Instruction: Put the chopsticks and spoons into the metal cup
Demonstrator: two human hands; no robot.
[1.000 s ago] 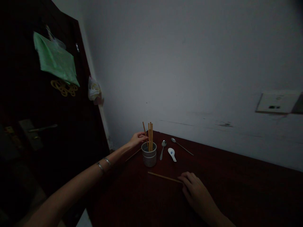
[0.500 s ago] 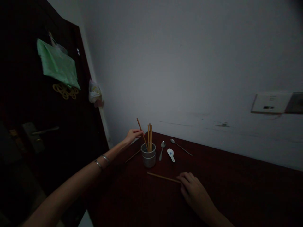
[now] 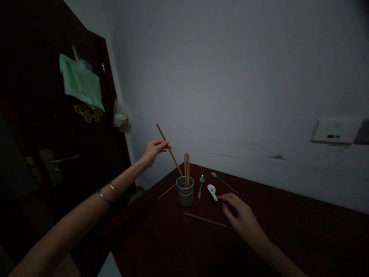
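Observation:
My left hand (image 3: pixel 155 151) pinches a wooden chopstick (image 3: pixel 175 159) near its middle. That chopstick slants, its lower end at the back rim of a grey metal cup (image 3: pixel 185 198). Several chopsticks (image 3: pixel 186 169) stand upright in the cup. My right hand (image 3: pixel 240 215) has thumb and forefinger apart, with the fingertips by the handle end of a white soup spoon (image 3: pixel 211 190); whether they touch it I cannot tell. Below that hand a loose chopstick (image 3: pixel 206 220) lies on the table, its right end near the thumb.
A metal spoon (image 3: pixel 201 186) and a long-handled spoon (image 3: pixel 225 182) lie on the dark table (image 3: pixel 161 238). Another chopstick (image 3: pixel 166 191) lies left of the cup. Behind stands a wall (image 3: pixel 216 96); on the left is a door (image 3: pixel 37 115) with a green cloth (image 3: pixel 82 82).
My left hand has risen up and left, drawing its chopstick mostly out of the cup. My right hand has left the loose chopstick and moved up toward the white soup spoon.

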